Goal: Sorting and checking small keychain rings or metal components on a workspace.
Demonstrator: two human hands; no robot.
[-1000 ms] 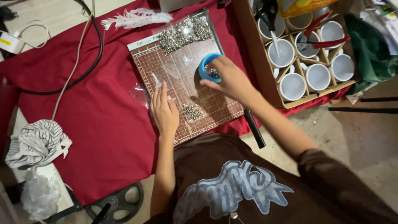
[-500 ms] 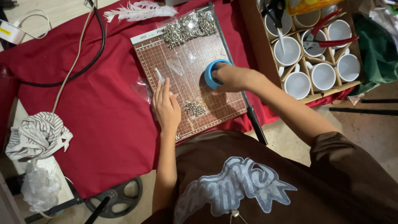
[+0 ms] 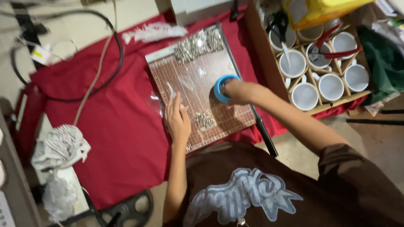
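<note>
Head view looks down on a red cloth spread under a gridded brown cutting board. Beside it a cardboard box holds white mugs. The right hand grips a blue tape roll on the board; the left hand lies flat, released. Small shiny metal pieces sit loose nearby, so a nudge could scatter them.

Left hand flat (fingers together); right hand curled, arm outstretched.
</note>
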